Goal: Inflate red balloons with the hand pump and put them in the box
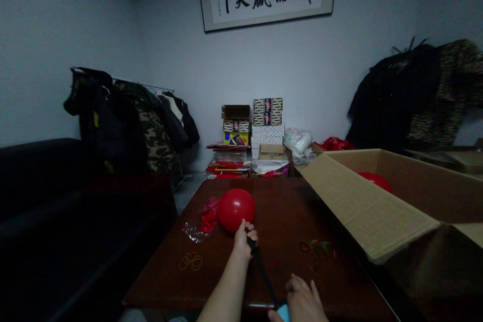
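A round, inflated red balloon [236, 210] sits at the far end of my left hand [246, 237]. That hand is closed around the black end of a balloon pump [266, 275], right at the balloon's neck, which the fingers hide. From there the pump's thin black shaft slopes down to a light-blue body at the bottom edge. My right hand [304, 299] is at this blue part, its thumb on one side and its fingers bent over the other; the lower hand is cut off by the frame.
On the brown table [279, 201] lie a clear bag of red balloons [209, 216], tan rubber bands [190, 261] and small coloured bands [320, 250]. An open cardboard box [362, 201] at the right holds another red balloon [375, 180]. Stacked boxes [267, 131] stand behind; a black sofa [56, 231] is left.
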`<state>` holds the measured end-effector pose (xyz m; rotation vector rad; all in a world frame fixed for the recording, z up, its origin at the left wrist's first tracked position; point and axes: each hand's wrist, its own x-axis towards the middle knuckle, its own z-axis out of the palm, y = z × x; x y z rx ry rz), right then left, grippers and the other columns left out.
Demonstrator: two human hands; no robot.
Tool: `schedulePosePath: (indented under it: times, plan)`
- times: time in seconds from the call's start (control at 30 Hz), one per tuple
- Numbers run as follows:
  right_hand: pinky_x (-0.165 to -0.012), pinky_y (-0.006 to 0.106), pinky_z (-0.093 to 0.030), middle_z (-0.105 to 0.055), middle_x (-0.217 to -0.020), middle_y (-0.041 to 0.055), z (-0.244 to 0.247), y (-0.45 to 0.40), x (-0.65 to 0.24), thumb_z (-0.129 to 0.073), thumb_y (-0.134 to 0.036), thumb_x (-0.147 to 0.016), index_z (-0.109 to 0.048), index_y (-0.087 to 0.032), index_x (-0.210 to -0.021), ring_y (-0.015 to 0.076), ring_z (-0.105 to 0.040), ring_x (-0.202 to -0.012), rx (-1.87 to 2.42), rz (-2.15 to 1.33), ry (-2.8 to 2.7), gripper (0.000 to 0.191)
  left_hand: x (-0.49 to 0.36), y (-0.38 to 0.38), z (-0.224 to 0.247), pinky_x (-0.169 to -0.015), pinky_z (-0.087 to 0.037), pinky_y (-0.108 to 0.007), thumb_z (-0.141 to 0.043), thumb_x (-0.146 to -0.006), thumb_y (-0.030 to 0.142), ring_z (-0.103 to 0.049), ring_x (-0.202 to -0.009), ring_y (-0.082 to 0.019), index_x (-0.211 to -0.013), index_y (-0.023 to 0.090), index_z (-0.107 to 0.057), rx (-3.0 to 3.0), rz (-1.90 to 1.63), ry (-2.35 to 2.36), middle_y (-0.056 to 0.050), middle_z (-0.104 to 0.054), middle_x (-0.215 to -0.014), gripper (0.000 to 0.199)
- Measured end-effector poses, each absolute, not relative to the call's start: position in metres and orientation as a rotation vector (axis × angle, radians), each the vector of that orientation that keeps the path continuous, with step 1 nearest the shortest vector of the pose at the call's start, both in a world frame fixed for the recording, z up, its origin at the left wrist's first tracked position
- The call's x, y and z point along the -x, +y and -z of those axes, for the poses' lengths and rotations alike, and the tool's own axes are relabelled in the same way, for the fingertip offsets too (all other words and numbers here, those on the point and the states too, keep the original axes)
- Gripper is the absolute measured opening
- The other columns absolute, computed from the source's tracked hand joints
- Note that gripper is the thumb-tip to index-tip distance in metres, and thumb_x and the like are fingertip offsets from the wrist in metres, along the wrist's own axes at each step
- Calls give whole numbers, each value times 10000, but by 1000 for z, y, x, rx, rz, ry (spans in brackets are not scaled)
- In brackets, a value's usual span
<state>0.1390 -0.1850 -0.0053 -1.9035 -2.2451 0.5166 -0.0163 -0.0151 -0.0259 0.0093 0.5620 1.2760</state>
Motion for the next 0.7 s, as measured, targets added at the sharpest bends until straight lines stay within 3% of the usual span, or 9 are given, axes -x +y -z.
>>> schedulePosePath:
  times: [0.2,0.33,0.7]
  plan:
    - [-1140,530,-126,-531,-1332,195,-2,-174,-120,-436,-489,-832,-653,-68,-1130,325,-376,-1324,1904,-465,-2182,559,16,-22,19,-332,-201,-107,-481,-936,333,-311,-326,-21,-676,186,-379,-19,-1256,521,89,-335,-505,315]
    - [-1135,531,-135,-553,-1302,190,-6,-156,-108,-407,-493,-862,-679,-88,-1069,324,-403,-1298,1876,-398,-2139,530,11,-26,19,-336,-192,-117,-513,-919,360,-303,-329,-25,-667,187,-380,-45,-1240,504,95,-307,-488,333]
    - [-1110,578,-181,-564,-1291,183,-2,-118,-94,-371,-562,-878,-628,-77,-1160,331,-369,-1328,1884,-418,-2061,617,7,-26,19,-358,-167,-143,-597,-863,408,-289,-345,-38,-679,193,-397,-197,-1230,539,102,-284,-472,347]
